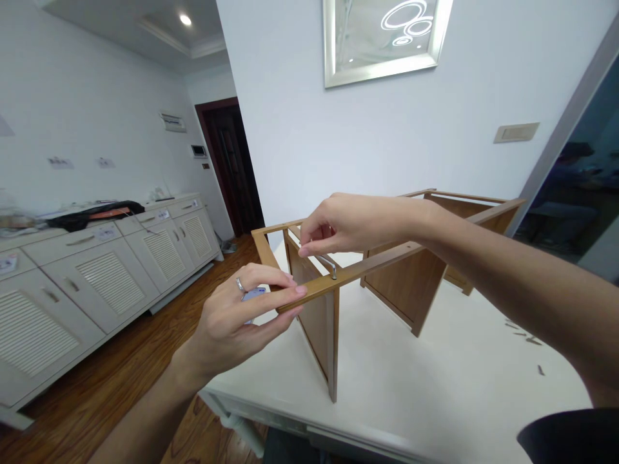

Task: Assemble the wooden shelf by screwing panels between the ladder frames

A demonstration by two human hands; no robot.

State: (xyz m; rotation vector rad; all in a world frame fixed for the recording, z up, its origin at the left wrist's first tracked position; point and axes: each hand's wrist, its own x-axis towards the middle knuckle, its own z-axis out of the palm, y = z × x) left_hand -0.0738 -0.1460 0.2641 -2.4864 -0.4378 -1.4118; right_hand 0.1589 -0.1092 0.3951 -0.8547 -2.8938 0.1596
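A brown wooden frame with upright panels stands on the white table. My left hand, with a ring on one finger, pinches the near left corner of its top rail, thumb below and fingers above. Over the rail, my right hand grips one end of a silver hex key. The key's bent short end points down into the rail, right above the nearest upright panel. Part of the frame's far side is hidden behind my right hand and forearm.
Several small screws or fittings lie on the white table at the right. A blue-and-white item shows behind my left hand. White cabinets line the left wall. A dark rounded object fills the lower right corner.
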